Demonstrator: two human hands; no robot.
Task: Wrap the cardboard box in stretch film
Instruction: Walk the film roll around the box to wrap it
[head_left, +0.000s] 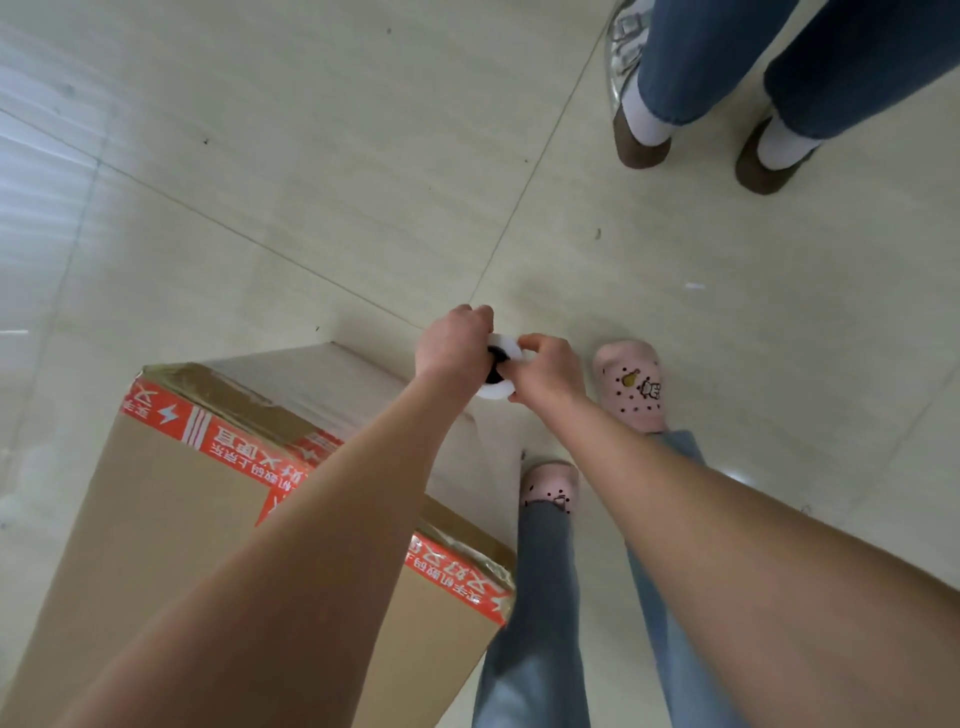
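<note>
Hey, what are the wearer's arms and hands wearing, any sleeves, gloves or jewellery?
The left forearm and right forearm are bare to the frame edge, no sleeve showing. The left hand and right hand wear no gloves; no watch, bracelet or ring is visible.

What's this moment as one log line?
left hand: grips film roll | right hand: grips film roll | cardboard box: film on far side

Single head cam, wide-angle, aimed steeply down at tiled floor (337, 156), close over cardboard box (171, 519)
</note>
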